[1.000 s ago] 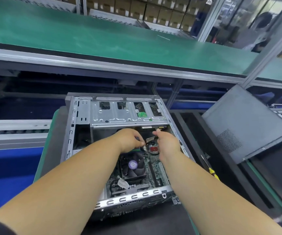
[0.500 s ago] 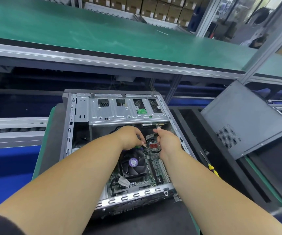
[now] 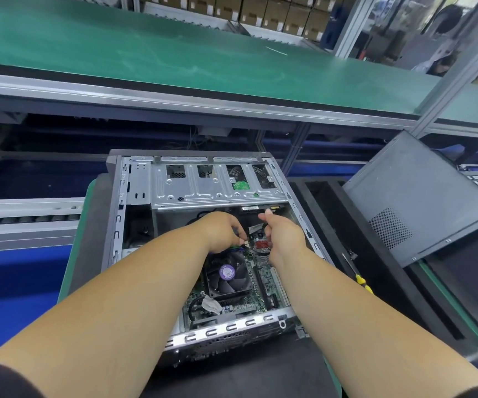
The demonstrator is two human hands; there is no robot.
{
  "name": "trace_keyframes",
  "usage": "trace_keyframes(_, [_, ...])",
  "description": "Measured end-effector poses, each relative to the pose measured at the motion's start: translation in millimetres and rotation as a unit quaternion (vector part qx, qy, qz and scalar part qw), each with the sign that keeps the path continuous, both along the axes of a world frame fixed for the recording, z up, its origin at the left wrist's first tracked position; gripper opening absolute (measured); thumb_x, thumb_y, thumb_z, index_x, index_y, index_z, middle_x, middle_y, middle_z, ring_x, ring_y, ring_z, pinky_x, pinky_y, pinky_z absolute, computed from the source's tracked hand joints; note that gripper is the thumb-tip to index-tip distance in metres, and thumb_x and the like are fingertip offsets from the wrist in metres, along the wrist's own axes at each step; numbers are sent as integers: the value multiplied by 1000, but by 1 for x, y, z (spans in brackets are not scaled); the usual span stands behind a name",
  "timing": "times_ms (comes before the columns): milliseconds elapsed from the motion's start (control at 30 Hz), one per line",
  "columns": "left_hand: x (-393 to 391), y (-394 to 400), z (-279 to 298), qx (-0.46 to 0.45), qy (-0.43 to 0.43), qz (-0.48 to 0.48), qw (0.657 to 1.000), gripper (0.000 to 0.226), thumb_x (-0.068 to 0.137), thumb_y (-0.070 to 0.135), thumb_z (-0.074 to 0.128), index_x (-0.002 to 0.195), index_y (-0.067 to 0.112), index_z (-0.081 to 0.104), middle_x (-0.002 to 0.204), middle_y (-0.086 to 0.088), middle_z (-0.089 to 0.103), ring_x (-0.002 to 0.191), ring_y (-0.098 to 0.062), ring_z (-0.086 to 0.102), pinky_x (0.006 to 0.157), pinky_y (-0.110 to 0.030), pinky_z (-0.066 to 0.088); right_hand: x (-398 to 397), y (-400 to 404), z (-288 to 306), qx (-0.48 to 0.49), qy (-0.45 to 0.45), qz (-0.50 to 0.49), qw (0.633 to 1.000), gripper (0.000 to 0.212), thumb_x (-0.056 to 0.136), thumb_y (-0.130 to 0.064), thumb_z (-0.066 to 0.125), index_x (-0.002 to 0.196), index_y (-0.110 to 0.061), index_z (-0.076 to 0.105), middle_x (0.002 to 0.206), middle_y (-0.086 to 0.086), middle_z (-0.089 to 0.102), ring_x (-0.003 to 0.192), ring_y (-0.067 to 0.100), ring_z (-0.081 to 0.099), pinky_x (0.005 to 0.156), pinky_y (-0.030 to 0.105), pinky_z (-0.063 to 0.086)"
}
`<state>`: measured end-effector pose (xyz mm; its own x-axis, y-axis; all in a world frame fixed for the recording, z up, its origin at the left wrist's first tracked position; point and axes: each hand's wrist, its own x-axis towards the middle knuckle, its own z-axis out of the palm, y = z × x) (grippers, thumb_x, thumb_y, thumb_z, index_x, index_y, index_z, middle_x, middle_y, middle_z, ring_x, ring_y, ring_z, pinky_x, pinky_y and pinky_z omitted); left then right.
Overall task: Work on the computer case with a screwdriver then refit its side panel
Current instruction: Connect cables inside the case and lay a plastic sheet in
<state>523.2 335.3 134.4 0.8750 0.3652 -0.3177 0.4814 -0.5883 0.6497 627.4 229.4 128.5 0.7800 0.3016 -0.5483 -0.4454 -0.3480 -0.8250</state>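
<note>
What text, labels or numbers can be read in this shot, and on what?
None can be read.
Round purple sticker on the black cooler fan hub: print blurred.
White label on the cable near the green motherboard's front edge: too small.
White label under the silver drive cage: too small.
Brown cardboard boxes on the far shelf: markings blurred.
Dark grey perforated side panel leaning at right: no text visible.

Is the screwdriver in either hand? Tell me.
No: the screwdriver lies right of the computer case, while the left hand and right hand pinch a black cable.
</note>
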Motion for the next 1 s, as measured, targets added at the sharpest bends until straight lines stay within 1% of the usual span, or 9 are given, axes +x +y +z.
trace_keyframes(167, [-2, -2, 1, -10, -54, 45, 997, 19, 92, 33, 65, 107, 26, 73, 110, 7, 66, 100, -12, 58, 80, -22, 40, -1, -3, 3, -3, -36, 27, 999, 28, 102, -36, 52, 84, -22, 68, 66, 0, 44, 59, 14, 37, 57, 31, 31])
trace_keyframes(267, [-4, -3, 2, -15, -82, 61, 995, 17, 90, 34, 67, 103, 26, 74, 102, 8, 67, 93, -11, 59, 73, -20, 38, -7, -9, 5, -55, -149, 81, 984, 24, 102, -34, 50, 97, -15, 63, 79, 4, 61, 73, 21, 56, 67, 34, 44])
trace_keyframes(367, [-6, -4, 3, -19, -80, 59, 995, 16, 88, 36, 69, 97, 24, 75, 95, 5, 71, 89, -15, 63, 73, -23, 45, -22, -17, 5, -165, -277, 144, 936, 39, 94, -25, 61, 127, -10, 47, 118, 10, 57, 104, 28, 56, 83, 37, 47])
trace_keyframes(433, [-5, -5, 4, -17, -73, 58, 995, 19, 88, 37, 70, 94, 21, 76, 91, 2, 73, 88, -18, 65, 75, -26, 48, -33, -20, 9, -180, -389, 149, 891, 43, 91, -17, 63, 129, -11, 45, 124, 8, 49, 115, 27, 46, 82, 34, 41])
trace_keyframes(533, [-5, -5, 4, -8, -64, 62, 996, 22, 87, 37, 69, 90, 17, 76, 88, -3, 73, 83, -20, 64, 67, -22, 44, -41, -23, 16, -186, -510, 157, 825, 29, 90, -15, 62, 118, -15, 55, 121, 5, 45, 115, 22, 35, 87, 33, 40])
trace_keyframes(600, [-5, -5, 4, -2, -57, 65, 996, 25, 87, 40, 69, 87, 16, 75, 88, -6, 73, 79, -19, 61, 63, -22, 41, -41, -24, 19, -185, -510, 165, 824, 16, 92, -14, 60, 107, -17, 62, 117, 4, 46, 113, 21, 37, 89, 34, 42])
trace_keyframes(733, [-5, -6, 6, 6, -54, 64, 996, 25, 88, 39, 68, 76, 17, 70, 74, -2, 66, 71, -20, 55, 62, -26, 39, -37, -23, 20, -92, -401, 215, 886, 18, 90, -6, 57, 99, -17, 67, 106, 2, 55, 90, 18, 57, 81, 30, 48])
trace_keyframes(833, [-6, -6, 7, 0, -56, 66, 996, 17, 88, 31, 67, 82, 16, 72, 80, -6, 69, 70, -17, 53, 61, -25, 38, -38, -23, 19, -70, -401, 240, 881, 20, 86, -5, 62, 97, -21, 68, 103, -1, 57, 78, 10, 57, 76, 22, 48])
trace_keyframes(1000, [-6, -5, 7, 16, -45, 70, 996, 10, 87, 22, 64, 81, 17, 71, 85, -9, 71, 71, -20, 53, 58, -23, 36, -37, -22, 15, -47, -398, 245, 883, 18, 85, -11, 71, 93, -27, 68, 103, -3, 60, 74, 6, 57, 77, 24, 49])
